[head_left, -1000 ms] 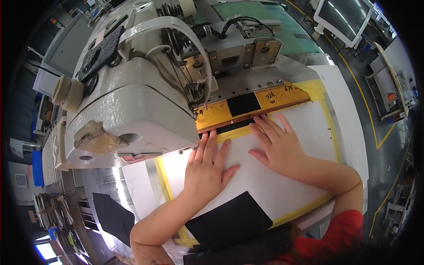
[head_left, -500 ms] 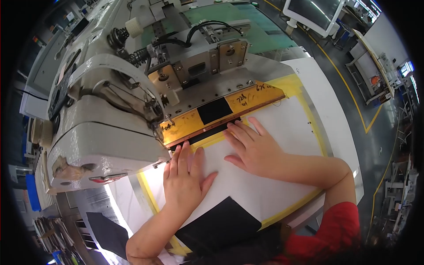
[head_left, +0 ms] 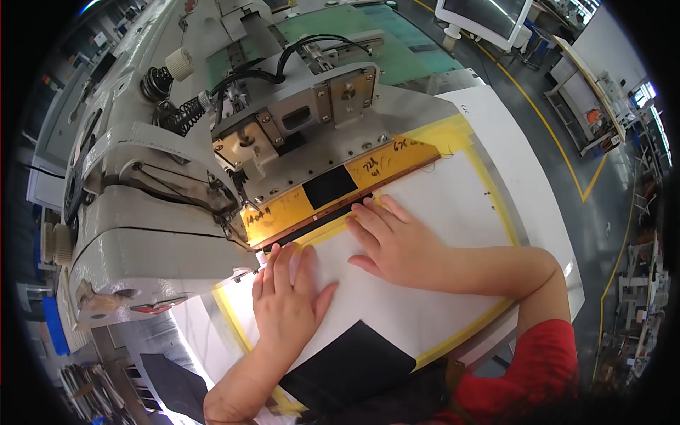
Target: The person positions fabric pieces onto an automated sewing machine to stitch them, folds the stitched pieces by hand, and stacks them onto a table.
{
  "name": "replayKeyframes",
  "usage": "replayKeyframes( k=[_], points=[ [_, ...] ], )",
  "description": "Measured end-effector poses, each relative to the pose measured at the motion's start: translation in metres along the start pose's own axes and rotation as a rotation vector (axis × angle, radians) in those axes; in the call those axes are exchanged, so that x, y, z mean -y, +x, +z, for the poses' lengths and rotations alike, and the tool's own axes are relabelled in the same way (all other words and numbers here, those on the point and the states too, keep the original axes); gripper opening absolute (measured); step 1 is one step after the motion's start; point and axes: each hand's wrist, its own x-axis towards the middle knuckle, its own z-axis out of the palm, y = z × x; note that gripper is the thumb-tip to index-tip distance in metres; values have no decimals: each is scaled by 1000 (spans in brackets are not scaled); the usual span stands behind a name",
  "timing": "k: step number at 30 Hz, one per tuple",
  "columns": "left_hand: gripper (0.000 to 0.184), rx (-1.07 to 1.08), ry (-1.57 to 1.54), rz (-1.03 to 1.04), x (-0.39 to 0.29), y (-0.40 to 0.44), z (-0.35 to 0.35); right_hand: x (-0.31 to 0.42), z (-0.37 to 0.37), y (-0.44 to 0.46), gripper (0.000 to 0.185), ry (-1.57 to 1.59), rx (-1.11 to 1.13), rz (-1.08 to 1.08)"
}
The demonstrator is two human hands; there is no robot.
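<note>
Your left hand [head_left: 287, 308] and right hand [head_left: 402, 248], loosely spread, gripping nothing, have a black strip [head_left: 319, 224] crosswise at their fingertips.

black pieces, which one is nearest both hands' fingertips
The narrow strip along the front edge of the yellow plate; left hand and right hand point at it. The square, large piece and far-left piece lie farther off.

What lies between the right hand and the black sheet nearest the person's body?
In the head view, only a bare stretch of white surface lies between the right hand and that black sheet.
</note>
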Motion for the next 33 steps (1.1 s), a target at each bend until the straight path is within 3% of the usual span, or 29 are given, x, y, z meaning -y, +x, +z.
replayKeyframes(
  k=[11, 33],
  points=[
    [67, 9, -7, -3, 2, -5, 1, -8, -4, 5, 48, 79, -6, 53],
    [65, 6, -50, -14, 1, -6, 7, -4, 2, 3, 47, -19, -9, 2]
  ],
)
